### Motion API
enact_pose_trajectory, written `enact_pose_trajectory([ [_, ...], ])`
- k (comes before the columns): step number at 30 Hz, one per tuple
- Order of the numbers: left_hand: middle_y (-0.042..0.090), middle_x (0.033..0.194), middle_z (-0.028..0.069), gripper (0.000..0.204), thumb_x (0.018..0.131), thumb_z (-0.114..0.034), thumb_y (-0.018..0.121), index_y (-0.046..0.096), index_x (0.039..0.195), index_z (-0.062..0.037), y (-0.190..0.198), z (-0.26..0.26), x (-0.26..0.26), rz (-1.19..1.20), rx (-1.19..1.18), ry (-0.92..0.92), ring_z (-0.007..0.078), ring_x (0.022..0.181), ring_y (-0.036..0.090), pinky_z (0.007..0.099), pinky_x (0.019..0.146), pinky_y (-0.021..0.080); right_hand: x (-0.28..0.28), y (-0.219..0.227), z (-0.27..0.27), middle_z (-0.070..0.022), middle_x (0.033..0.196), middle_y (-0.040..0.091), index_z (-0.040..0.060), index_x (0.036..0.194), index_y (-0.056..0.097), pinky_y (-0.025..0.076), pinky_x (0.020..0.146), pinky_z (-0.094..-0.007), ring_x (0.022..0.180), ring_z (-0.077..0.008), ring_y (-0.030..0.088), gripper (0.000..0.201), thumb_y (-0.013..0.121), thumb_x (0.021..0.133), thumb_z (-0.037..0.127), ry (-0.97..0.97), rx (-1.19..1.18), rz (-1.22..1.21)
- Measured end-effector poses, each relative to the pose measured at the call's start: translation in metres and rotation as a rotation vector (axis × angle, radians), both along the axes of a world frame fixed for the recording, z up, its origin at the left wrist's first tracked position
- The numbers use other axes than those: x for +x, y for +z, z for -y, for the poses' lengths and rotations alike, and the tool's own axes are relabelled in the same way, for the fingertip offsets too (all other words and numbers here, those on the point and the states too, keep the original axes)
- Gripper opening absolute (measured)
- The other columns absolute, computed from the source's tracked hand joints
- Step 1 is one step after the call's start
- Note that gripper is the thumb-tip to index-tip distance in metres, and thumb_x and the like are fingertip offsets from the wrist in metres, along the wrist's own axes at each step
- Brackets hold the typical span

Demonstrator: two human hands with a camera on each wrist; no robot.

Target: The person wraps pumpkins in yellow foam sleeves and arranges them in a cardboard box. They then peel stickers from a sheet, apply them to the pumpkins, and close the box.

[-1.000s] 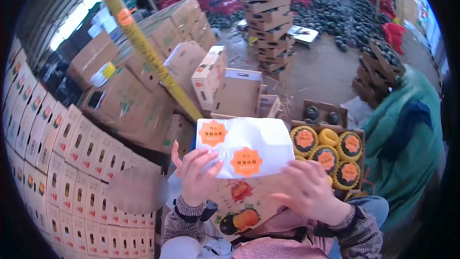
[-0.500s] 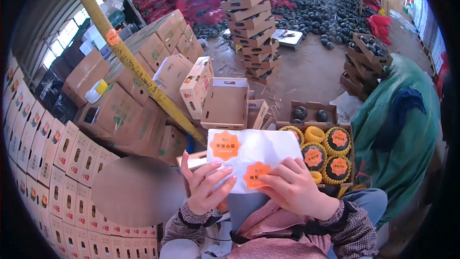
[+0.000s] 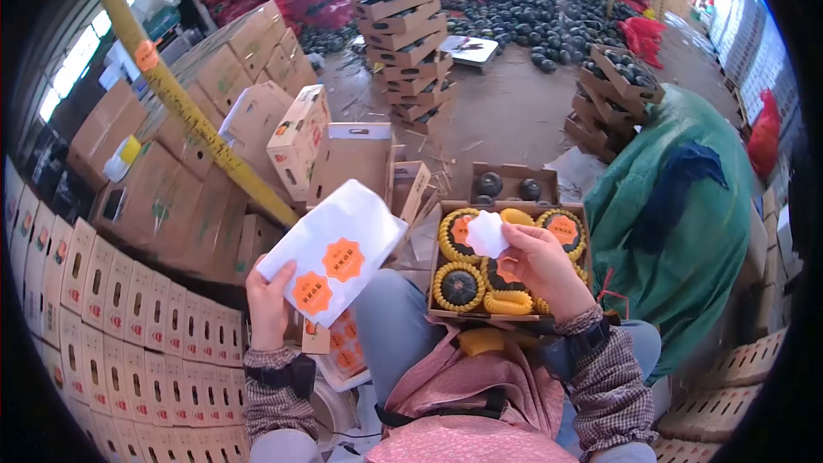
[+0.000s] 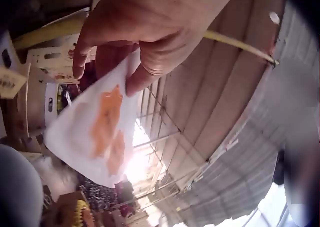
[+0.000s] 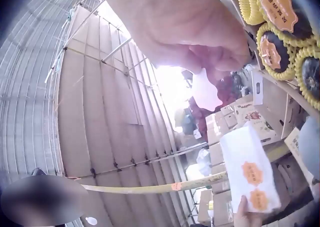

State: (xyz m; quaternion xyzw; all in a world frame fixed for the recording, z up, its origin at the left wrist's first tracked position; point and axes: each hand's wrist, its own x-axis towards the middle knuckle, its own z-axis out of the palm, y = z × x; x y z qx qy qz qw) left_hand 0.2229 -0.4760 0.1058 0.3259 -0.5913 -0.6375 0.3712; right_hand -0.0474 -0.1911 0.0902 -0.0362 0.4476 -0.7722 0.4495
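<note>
My left hand pinches the lower left edge of a white sticker sheet, thumb on top. Two orange scalloped stickers sit on the sheet; in the left wrist view the sheet hangs bent from finger and thumb. Between the thumb and fingers of my right hand is a single scalloped sticker, its white side towards the head camera. That hand is over a cardboard box of dark green squashes in yellow foam nets. Several squashes carry orange stickers; the front left squash shows none.
Behind the box is another carton with dark squashes. Printed cartons line the left, beside a slanting yellow pole. A stack of trays stands ahead, and a green cover drapes a heap at right.
A sticker has come off the sheet into my right hand, which has moved right over the box. My left hand has carried the sheet left and tilted it. The head view has swung right.
</note>
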Motion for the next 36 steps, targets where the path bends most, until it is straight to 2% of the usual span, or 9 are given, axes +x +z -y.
enact_pose_trajectory([
  [3, 0.068, 0.1, 0.0078, 0.022, 0.086, -0.004, 0.068, 0.062, 0.106, 0.0035, -0.012, 0.006, 0.0, -0.034, 0.003, 0.03, 0.0149, 0.09, 0.064, 0.0291, 0.08, 0.052, 0.003, -0.007, 0.006, -0.0017, 0.084, 0.062, 0.0025, 0.096, 0.064, 0.047, 0.057, -0.0256, 0.069, -0.0091, 0.057, 0.019, 0.06, 0.095, 0.022, 0.003, 0.057, -0.003],
  [5, 0.067, 0.103, 0.0077, 0.023, 0.088, -0.007, 0.067, 0.063, 0.108, 0.0039, -0.011, 0.005, 0.0, -0.026, -0.022, 0.062, 0.0132, 0.089, 0.064, 0.0286, 0.077, 0.052, 0.007, -0.011, 0.003, -0.0032, 0.081, 0.062, 0.0063, 0.092, 0.065, 0.044, 0.051, -0.0286, 0.066, -0.0121, 0.055, 0.01, 0.063, 0.092, 0.016, 0.059, 0.272, -0.44],
  [8, 0.068, 0.101, 0.007, 0.02, 0.09, -0.009, 0.065, 0.064, 0.105, 0.0038, -0.019, 0.007, -0.001, 0.004, -0.049, 0.101, 0.0115, 0.086, 0.064, 0.0269, 0.074, 0.052, 0.029, -0.026, 0.0, -0.0043, 0.073, 0.06, 0.0084, 0.09, 0.066, 0.04, 0.053, -0.0288, 0.06, -0.0148, 0.052, 0.005, 0.065, 0.086, 0.011, -0.409, 0.244, -1.84],
  [9, 0.069, 0.099, 0.0064, 0.019, 0.091, -0.009, 0.064, 0.064, 0.105, 0.0037, -0.023, 0.009, 0.0, -0.016, -0.049, 0.104, 0.0109, 0.084, 0.064, 0.0265, 0.073, 0.052, 0.037, -0.034, -0.012, -0.003, 0.069, 0.052, 0.0103, 0.085, 0.064, 0.037, 0.051, -0.0297, 0.058, -0.018, 0.049, 0.011, 0.069, 0.076, 0.005, -0.282, 0.456, -2.236],
  [11, 0.069, 0.098, 0.0061, 0.019, 0.091, -0.009, 0.064, 0.064, 0.105, 0.0037, -0.026, 0.011, 0.002, 0.001, -0.072, 0.109, 0.0106, 0.084, 0.064, 0.0261, 0.073, 0.052, 0.05, -0.027, -0.019, -0.0001, 0.07, 0.046, 0.0108, 0.088, 0.061, 0.035, 0.049, -0.0294, 0.059, -0.0167, 0.048, 0.019, 0.07, 0.073, 0.004, -0.246, 0.161, -2.383],
  [18, 0.067, 0.102, 0.0062, 0.023, 0.092, -0.012, 0.063, 0.061, 0.11, 0.0028, -0.058, 0.036, 0.017, -0.01, 0.003, 0.188, 0.0111, 0.088, 0.064, 0.0257, 0.076, 0.051, 0.054, -0.04, -0.013, -0.0018, 0.075, 0.049, 0.0111, 0.097, 0.057, 0.034, 0.049, -0.0291, 0.059, -0.017, 0.047, 0.028, 0.069, 0.072, 0.006, -0.197, 0.118, -2.489],
  [25, 0.066, 0.105, 0.0068, 0.026, 0.092, -0.013, 0.063, 0.058, 0.113, 0.0018, -0.117, 0.066, 0.077, -0.017, 0.185, 0.402, 0.0133, 0.091, 0.063, 0.0284, 0.08, 0.051, 0.048, -0.073, 0.018, -0.0045, 0.076, 0.044, 0.0104, 0.093, 0.056, 0.039, 0.054, -0.0329, 0.069, -0.0208, 0.048, 0.023, 0.06, 0.071, 0.007, 0.014, 0.647, -2.278],
  [29, 0.065, 0.106, 0.0071, 0.025, 0.092, -0.012, 0.063, 0.058, 0.113, 0.0017, -0.141, 0.065, 0.091, 0.007, 0.183, 0.413, 0.0139, 0.093, 0.062, 0.0292, 0.081, 0.05, 0.052, -0.079, 0.031, -0.0047, 0.078, 0.044, 0.0099, 0.089, 0.056, 0.039, 0.059, -0.0346, 0.071, -0.0219, 0.047, 0.019, 0.06, 0.071, 0.008, 0.025, 0.65, -2.225],
  [36, 0.063, 0.108, 0.0072, 0.027, 0.091, -0.011, 0.064, 0.055, 0.115, 0.0004, -0.154, 0.063, 0.087, 0.075, 0.137, 0.386, 0.0139, 0.096, 0.061, 0.0292, 0.082, 0.05, 0.064, -0.075, 0.027, -0.0089, 0.1, 0.062, 0.0048, 0.091, 0.059, 0.045, 0.082, -0.0382, 0.101, -0.0235, 0.059, 0.016, 0.061, 0.075, 0.008, 0.164, 0.545, -2.208],
])
